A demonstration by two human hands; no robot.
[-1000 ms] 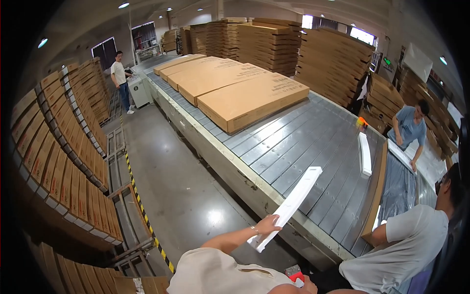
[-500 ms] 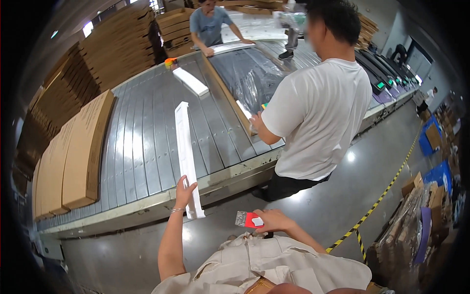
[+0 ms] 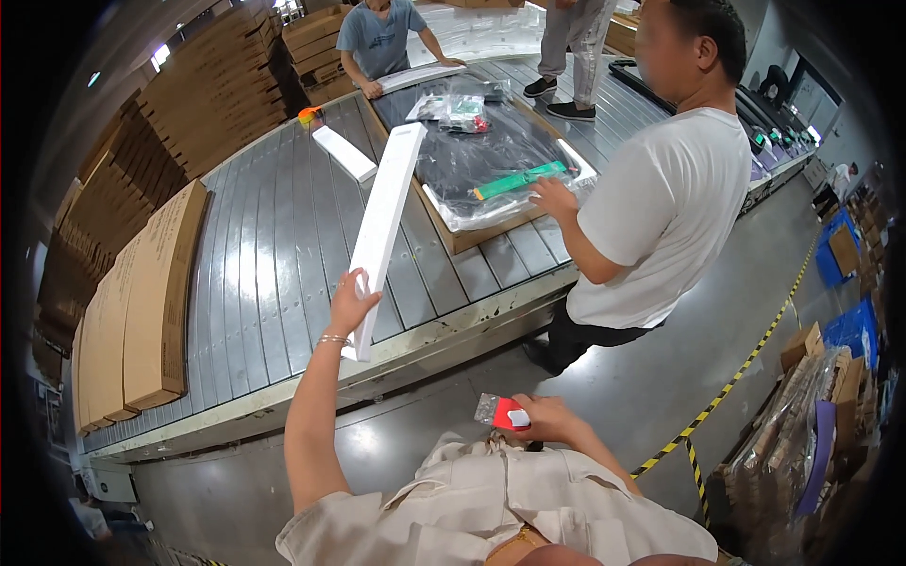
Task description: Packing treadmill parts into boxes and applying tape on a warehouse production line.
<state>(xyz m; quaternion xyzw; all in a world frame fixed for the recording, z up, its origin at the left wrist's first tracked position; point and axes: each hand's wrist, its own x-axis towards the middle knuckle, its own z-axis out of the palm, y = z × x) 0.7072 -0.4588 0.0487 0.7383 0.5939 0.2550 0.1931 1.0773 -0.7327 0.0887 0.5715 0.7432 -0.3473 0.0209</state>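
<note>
My left hand is closed round the lower end of a long white foam strip, held slantwise over the conveyor's near edge, its far end tipped to the right. Beyond it lies an open carton holding a dark panel wrapped in clear plastic. A green strip with a yellow end and bags of small parts lie on the panel. Close to my body, my right hand grips a small red-and-white item with a see-through greyish end; its kind is unclear.
Another white foam piece rests on the slatted conveyor, near an orange object. Closed cartons stand at the left. A co-worker in white reaches over the carton; another in blue holds its far-end foam. Someone stands on the conveyor.
My left hand has lifted the foam strip forward, and its far end has swung right toward the carton. The nearby co-worker has shifted right, leaving the panel and green strip more visible.
</note>
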